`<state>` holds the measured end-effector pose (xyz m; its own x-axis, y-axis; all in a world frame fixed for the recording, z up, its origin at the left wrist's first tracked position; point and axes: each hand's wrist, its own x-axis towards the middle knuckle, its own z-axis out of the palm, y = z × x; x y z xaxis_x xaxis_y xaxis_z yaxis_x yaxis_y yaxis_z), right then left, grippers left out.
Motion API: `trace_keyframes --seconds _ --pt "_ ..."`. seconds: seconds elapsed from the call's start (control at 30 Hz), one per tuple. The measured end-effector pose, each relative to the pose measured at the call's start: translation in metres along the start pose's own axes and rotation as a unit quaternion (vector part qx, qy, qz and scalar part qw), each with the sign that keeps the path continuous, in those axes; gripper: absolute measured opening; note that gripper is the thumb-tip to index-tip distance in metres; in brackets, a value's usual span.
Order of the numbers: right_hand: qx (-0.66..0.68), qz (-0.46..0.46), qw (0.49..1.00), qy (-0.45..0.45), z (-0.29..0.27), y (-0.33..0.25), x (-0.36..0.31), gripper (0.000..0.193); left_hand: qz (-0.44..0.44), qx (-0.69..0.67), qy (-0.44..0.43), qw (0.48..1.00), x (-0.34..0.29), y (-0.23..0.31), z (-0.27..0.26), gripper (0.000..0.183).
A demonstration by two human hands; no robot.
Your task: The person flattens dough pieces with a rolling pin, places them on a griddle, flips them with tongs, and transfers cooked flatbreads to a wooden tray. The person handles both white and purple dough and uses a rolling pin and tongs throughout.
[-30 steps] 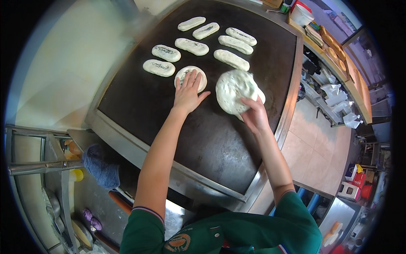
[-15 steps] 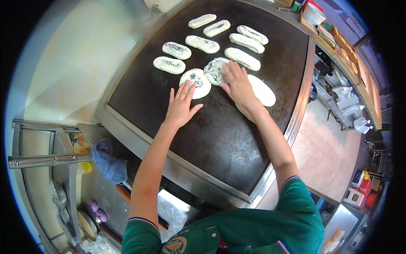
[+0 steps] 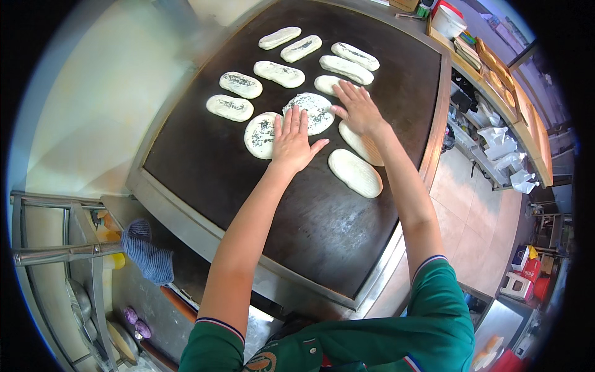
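On the dark flat griddle (image 3: 291,217) lie several pale pieces of dough. My left hand (image 3: 292,144) is flat with fingers stretched, lying across the edges where a round seeded piece of dough (image 3: 258,137) meets a wider seeded piece (image 3: 317,116). My right hand (image 3: 362,113), fingers spread, is over the right end of an oval piece of dough (image 3: 325,85), hiding part of it; whether it presses is unclear. Just below my right hand is a flattened oval (image 3: 358,142), partly behind my forearm. A second plain flattened oval (image 3: 354,173) lies nearer me.
Farther back rest several long dough pieces (image 3: 279,73), some topped with dark seeds. A metal rim (image 3: 186,208) borders the griddle. At left, a blue cloth (image 3: 147,251) hangs near a metal rail (image 3: 68,253). Wooden shelving (image 3: 527,118) with bags stands at right.
My left hand has shifted right, towards the wider seeded piece. My right hand has left that piece for the oval beyond, and the seeded piece looks broader. The view has shifted slightly.
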<state>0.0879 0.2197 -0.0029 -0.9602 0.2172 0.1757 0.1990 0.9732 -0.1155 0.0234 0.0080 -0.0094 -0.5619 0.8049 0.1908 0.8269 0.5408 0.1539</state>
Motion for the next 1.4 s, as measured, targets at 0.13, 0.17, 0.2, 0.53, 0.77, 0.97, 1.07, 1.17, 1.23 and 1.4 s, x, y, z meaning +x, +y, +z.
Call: trace_keyframes --seconds 0.13,0.17,0.2,0.53,0.77,0.97,1.07,1.17,1.23,1.4 --pt "0.027 0.011 0.999 0.039 -0.009 0.003 0.003 0.063 0.006 -0.033 -0.035 0.999 0.018 0.002 0.004 0.085" --pt "0.034 -0.019 0.998 0.051 -0.010 -0.007 0.000 0.064 -0.001 -0.107 -0.013 0.994 0.016 0.000 0.007 0.084" --pt "0.042 -0.050 0.996 0.062 -0.011 -0.024 -0.004 0.064 -0.014 -0.097 0.005 0.995 0.014 -0.005 0.006 0.082" --pt "0.052 -0.091 0.994 0.020 -0.022 -0.118 -0.035 0.065 0.001 -0.078 0.070 0.994 -0.243 -0.058 -0.174 0.053" --pt "0.391 -0.326 0.860 0.028 -0.075 -0.299 -0.165 0.029 -0.446 0.044 0.358 0.819 -0.555 -0.131 -0.210 0.035" --pt "0.374 -0.382 0.813 -0.230 -0.028 -0.447 -0.315 0.035 -0.664 -0.061 0.553 0.501 -0.777 -0.222 -0.164 0.047" --pt "0.401 -0.138 0.860 -0.285 0.037 -0.475 -0.351 0.029 -0.724 -0.153 0.503 0.447 -0.884 -0.289 -0.143 0.061" --pt "0.418 -0.119 0.871 -0.227 0.042 -0.513 -0.344 0.028 -0.797 -0.163 0.362 0.455 -0.909 -0.359 -0.154 0.075" --pt "0.404 -0.138 0.879 -0.211 0.048 -0.534 -0.344 0.032 -0.829 -0.064 0.294 0.471 -0.890 -0.391 -0.156 0.076" --pt "0.294 -0.166 0.920 -0.198 0.041 -0.599 -0.361 0.066 -0.812 0.005 0.299 0.501 -0.853 -0.414 -0.158 0.063"
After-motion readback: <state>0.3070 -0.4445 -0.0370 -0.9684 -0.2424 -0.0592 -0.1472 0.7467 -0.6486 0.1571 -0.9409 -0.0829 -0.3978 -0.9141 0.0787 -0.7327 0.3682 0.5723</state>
